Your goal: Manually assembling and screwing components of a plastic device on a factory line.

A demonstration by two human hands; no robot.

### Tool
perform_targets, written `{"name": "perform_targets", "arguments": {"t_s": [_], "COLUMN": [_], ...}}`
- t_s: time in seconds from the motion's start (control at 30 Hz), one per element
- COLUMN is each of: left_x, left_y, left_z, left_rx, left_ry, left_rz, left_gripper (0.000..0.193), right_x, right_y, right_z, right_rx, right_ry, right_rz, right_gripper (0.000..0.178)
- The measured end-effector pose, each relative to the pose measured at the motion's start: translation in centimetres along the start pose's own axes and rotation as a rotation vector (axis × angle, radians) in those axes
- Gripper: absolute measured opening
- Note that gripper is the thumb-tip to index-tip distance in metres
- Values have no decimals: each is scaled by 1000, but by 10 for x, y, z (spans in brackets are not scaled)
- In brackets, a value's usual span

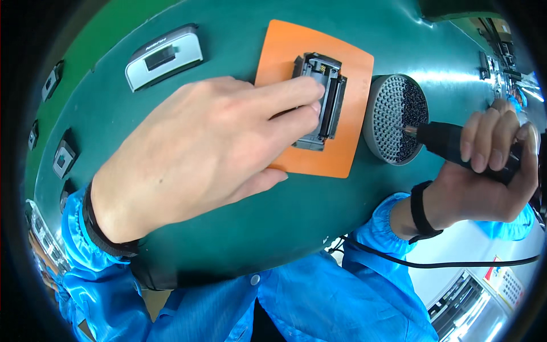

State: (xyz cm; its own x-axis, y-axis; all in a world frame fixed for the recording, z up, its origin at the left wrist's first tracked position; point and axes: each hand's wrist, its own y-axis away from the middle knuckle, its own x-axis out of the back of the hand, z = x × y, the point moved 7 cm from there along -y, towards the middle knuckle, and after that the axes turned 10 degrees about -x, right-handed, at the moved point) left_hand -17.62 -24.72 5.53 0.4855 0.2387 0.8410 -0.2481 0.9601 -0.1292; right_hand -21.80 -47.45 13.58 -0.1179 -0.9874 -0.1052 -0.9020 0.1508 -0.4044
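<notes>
On an orange mat (307,162) lies a small black-and-grey device part (333,111), an oblong frame with a roller-like bar along one side. My left hand (199,142) reaches over it from the left, index and middle fingers pressed down on its top, and holds it in place. The left thumb is apart from it, low by the mat's edge. Wrapped in my right hand (493,159) is a black electric screwdriver (441,139). Its bit points left, over a round dish (387,122) with a dimpled grey plate and many small dark screws on its right half.
A silver-and-black housing (165,56) with a rectangular window sits on the green table (228,228) at the upper left. Several similar housings (64,158) line the far left. A black cable (433,264) runs along the lower right. Another blue sleeve shows at the far right.
</notes>
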Motion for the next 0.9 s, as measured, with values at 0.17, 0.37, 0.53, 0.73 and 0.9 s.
{"name": "perform_targets", "arguments": {"t_s": [0.17,0.37,0.53,0.73,0.9], "left_x": [3,3,4,2,1], "left_y": [-2,-2,-2,-2,-3], "left_z": [1,0,1,1,1], "left_rx": [-2,-4,5,1,-11], "left_ry": [-8,2,9,7,14], "left_rz": [21,46,36,32,52], "left_gripper": [71,70,70,69,68], "right_x": [2,-9,-6,-12,-8], "right_y": [-4,-2,2,5,7], "right_z": [0,7,6,8,7], "right_rx": [16,-60,-27,-29,-11], "right_ry": [44,83,115,97,147], "right_rz": [-94,27,69,87,122], "right_gripper": [28,16,16,16,18]}}
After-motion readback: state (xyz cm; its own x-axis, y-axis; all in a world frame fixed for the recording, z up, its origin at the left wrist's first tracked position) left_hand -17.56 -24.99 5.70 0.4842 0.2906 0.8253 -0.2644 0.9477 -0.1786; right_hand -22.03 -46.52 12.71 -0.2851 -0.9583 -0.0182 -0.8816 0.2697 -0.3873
